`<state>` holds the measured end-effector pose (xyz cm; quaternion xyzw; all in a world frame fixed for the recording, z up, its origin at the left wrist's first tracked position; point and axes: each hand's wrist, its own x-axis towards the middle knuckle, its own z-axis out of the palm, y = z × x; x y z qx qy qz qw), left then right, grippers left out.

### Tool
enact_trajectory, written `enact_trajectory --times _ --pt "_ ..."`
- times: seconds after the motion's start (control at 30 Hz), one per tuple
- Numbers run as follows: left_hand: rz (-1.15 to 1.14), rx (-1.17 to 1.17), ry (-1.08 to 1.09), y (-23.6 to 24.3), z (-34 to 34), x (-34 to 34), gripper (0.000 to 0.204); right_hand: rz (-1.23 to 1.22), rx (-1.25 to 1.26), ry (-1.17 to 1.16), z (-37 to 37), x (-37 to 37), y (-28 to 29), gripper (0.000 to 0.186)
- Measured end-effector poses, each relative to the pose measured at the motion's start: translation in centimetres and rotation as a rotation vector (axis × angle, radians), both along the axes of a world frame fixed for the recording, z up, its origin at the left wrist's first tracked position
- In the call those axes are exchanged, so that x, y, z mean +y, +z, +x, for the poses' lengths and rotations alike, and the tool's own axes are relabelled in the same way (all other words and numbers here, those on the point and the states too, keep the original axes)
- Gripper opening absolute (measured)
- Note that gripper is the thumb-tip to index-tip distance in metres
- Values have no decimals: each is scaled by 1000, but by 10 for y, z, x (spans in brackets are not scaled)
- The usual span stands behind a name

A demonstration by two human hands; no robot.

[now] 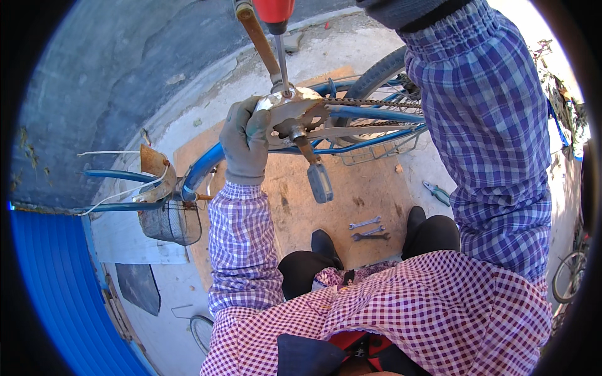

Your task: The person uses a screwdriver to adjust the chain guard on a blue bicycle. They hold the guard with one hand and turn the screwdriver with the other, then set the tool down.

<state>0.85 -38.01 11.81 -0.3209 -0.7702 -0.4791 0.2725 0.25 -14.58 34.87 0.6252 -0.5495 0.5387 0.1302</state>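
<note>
A blue bicycle frame (207, 168) lies in front of me, with a toothed chainring (291, 119) and a shiny bent metal chain guard (304, 94) at its crank. My left hand (244, 141), in a grey glove, is closed round the guard's left edge. The steel shaft of a red-handled screwdriver (281, 59) stands almost upright, its tip against the metal beside that hand; the handle's top is cut off. My right hand (407, 11), in a dark glove, is at the upper edge, its fingers out of sight. A grey pedal (320, 183) hangs below the chainring.
Two wrenches (370, 230) lie on the brown board (295, 216) near my shoes, and pliers (437, 193) lie to the right. A wire basket (169, 222) is at the left, near a blue corrugated panel (69, 301). A grey wall (113, 75) rises behind.
</note>
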Motion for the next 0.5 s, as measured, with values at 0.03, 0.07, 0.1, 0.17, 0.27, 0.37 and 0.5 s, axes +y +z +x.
enact_trajectory --times 0.03,0.07,0.1,0.17,0.27,0.37,0.5 --pt "-6 11 11 0 1 0 40 -6 46 -32 5 -1 1 49" --pt "-12 22 20 1 2 -1 39 7 75 -58 9 -2 3 52" --pt "-16 32 35 1 3 -1 39 21 103 -83 11 -5 3 55" --pt "-5 14 26 2 6 -1 37 59 122 25 12 -8 4 59" --pt "-15 -9 21 3 8 -2 35 42 30 478 5 -14 4 57" --pt "-9 -17 12 3 7 -2 35 92 -251 497 0 -8 10 52" --pt "-26 -61 21 0 6 -3 35 261 -493 447 5 3 16 55"
